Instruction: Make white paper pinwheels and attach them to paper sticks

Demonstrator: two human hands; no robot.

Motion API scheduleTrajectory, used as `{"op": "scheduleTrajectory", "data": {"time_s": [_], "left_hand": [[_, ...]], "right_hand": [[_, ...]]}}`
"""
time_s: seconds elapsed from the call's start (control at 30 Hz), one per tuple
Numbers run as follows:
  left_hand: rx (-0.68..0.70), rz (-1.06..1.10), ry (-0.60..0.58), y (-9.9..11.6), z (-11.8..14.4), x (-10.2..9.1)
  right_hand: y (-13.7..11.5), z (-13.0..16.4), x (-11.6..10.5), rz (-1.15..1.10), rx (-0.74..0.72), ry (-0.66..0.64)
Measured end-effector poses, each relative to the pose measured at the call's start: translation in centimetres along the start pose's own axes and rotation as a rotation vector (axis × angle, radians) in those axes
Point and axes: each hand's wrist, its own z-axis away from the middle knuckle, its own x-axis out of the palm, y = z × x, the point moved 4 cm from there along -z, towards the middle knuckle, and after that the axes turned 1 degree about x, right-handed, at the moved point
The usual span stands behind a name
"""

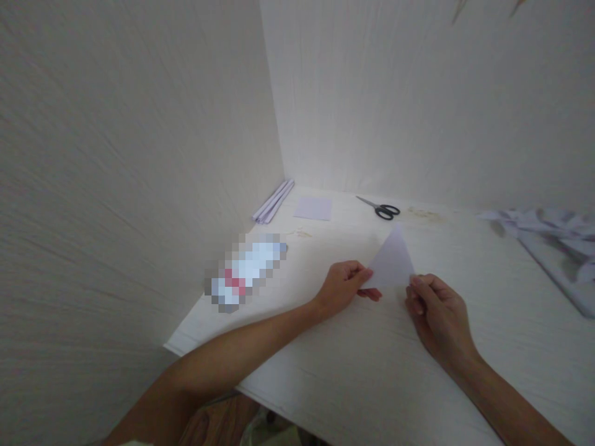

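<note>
A pale lilac paper folded into a triangle (393, 261) lies on the white table (353, 359), its tip pointing away from me. My left hand (343, 286) pinches its left lower corner between thumb and fingers. My right hand (434, 316) holds the right lower corner with its fingertips.
Black-handled scissors (382, 209) lie at the back of the table. A square lilac sheet (313, 208) and a bundle of folded paper strips (273, 202) lie near the wall corner. A blurred-out item (245, 272) rests at the left. Patterned cloth (555, 244) covers the right edge. Walls close in at left and back.
</note>
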Motion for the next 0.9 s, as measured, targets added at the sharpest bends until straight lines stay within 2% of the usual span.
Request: {"op": "scheduleTrajectory", "data": {"time_s": [0.3,0.57,0.9], "left_hand": [[0.029,-0.07,-0.029,-0.04,0.09,-0.04],[0.009,-0.032,0.03,0.03,-0.17,-0.47],[0.076,-0.307,0.062,0.78,0.43,-0.44]], "right_hand": [[-0.2,-0.08,-0.06,-0.026,0.015,0.041],[-0.14,0.07,0.05,-0.019,0.014,0.014],[-0.17,0.0,-0.05,-0.039,-0.005,0.046]]}}
